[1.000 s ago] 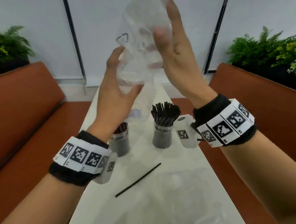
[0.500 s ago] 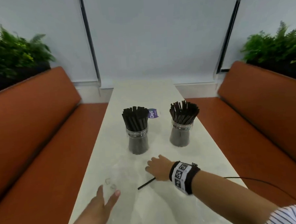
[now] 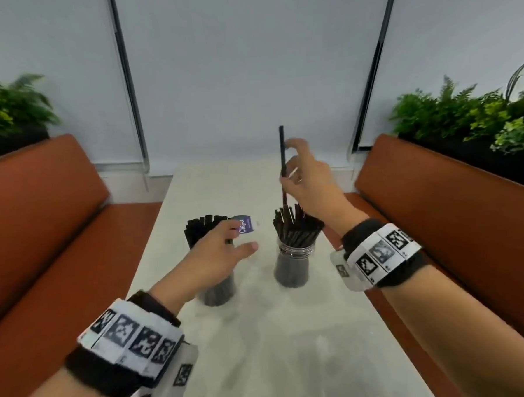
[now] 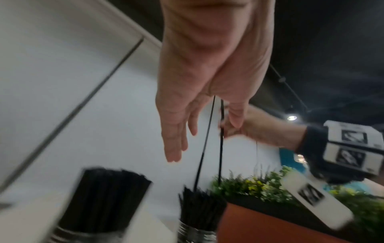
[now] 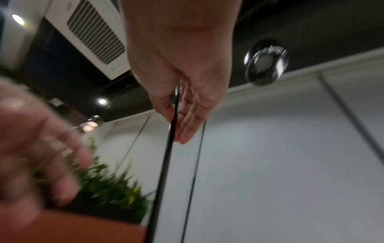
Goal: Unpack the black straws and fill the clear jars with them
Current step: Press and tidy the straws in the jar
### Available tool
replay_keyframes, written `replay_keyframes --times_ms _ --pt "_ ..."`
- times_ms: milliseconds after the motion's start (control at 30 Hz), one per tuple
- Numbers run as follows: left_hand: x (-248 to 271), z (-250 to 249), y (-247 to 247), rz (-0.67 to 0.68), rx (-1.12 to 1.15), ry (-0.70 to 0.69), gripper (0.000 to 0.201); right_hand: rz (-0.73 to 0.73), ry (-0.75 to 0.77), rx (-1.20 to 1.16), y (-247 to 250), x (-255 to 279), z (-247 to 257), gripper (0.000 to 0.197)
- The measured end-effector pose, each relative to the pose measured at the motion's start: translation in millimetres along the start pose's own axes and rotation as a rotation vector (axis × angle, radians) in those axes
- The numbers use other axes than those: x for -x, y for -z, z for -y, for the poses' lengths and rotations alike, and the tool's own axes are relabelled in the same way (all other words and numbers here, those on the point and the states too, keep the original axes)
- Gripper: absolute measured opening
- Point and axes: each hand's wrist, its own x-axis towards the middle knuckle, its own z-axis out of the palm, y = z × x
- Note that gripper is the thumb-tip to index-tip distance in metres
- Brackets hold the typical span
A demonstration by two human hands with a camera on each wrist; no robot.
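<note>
Two clear jars packed with black straws stand mid-table: the left jar (image 3: 217, 291), its straws (image 4: 108, 195), and the right jar (image 3: 291, 268) (image 4: 197, 230). My right hand (image 3: 287, 166) pinches a single black straw (image 3: 282, 148) (image 5: 170, 148) upright above the right jar, its lower end among the straws there. My left hand (image 3: 240, 237) hovers open in front of the left jar, fingers (image 4: 174, 144) straight, holding nothing and hiding part of that jar.
A small purple label (image 3: 244, 225) lies on the white table (image 3: 277, 349) behind the left jar. Orange benches run along the left (image 3: 43, 216) and right (image 3: 443, 207) sides, with green plants (image 3: 463, 118) behind them.
The clear bag both hands held up is gone from view. My right hand picked the loose straw off the table and raised it over the right jar. My left hand rose toward the left jar.
</note>
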Motion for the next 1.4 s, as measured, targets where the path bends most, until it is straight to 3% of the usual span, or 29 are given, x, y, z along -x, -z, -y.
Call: replay_keyframes --times_ms 100,267,367,467,533,600,633,700,733,800,867,933,1033,1133,1233,1400 --pt "-49.6 -11.7 -51.8 0.043 0.163 0.076 0.066 -0.223 -0.030 -0.055 35.2 -27.3 -19.0 0.082" --pt "-105.8 -0.6 -120.5 -0.030 0.225 0.239 0.094 -0.280 -0.114 -0.008 14.2 -38.3 -77.1 0.079" --pt "-125.2 14.1 -144.2 -0.037 0.232 0.317 0.107 -0.213 -0.220 -0.040 -11.2 -32.4 -112.6 0.075" --pt "-136.5 26.7 -155.8 -0.051 0.207 0.327 0.117 0.094 -0.209 0.093 -29.7 -22.4 -138.9 0.059" --pt "-142.7 32.7 -158.7 -0.066 0.188 0.308 0.123 0.257 -0.145 0.216 -33.9 -14.7 -153.8 0.031" --pt "-149.0 37.7 -159.4 -0.078 0.187 0.261 0.128 0.180 -0.152 0.069 -27.9 -3.5 -169.8 0.027" --pt "-152.7 40.6 -158.9 -0.090 0.189 0.227 0.128 0.125 -0.207 -0.094 -22.3 4.8 -177.0 0.040" --pt "-161.5 45.5 -156.3 -0.127 0.234 0.129 0.114 0.138 -0.409 -0.410 -13.3 23.3 -193.6 0.089" --pt "-165.3 47.6 -154.5 -0.133 0.251 0.077 0.105 0.204 -0.502 -0.469 -13.7 33.2 -203.2 0.109" --pt "-177.2 54.9 -153.0 -0.089 0.253 -0.021 0.105 0.401 -0.597 -0.400 -24.5 44.6 -216.7 0.127" --pt "-186.0 54.2 -152.9 0.023 0.216 -0.066 0.110 0.471 -0.576 -0.377 -42.4 40.9 -223.4 0.121" --pt "-192.3 48.0 -153.6 0.088 0.155 -0.095 0.106 0.431 -0.515 -0.452 -55.9 24.9 -222.3 0.099" --pt "-200.7 34.8 -151.5 0.042 0.194 -0.157 0.094 0.312 -0.457 -0.512 -58.2 -1.8 -210.2 0.067" --pt "-206.4 19.3 -146.2 -0.017 0.297 -0.195 0.075 0.229 -0.417 -0.644 -51.2 -12.9 -213.0 0.050" --pt "-202.0 13.8 -149.4 0.002 0.264 -0.208 0.065 0.215 -0.436 -0.698 -51.6 -4.7 -226.5 0.061" --pt "-196.4 29.7 -157.5 0.032 0.268 -0.126 0.115 0.316 -0.462 -0.664 -54.8 11.7 -237.7 0.101"
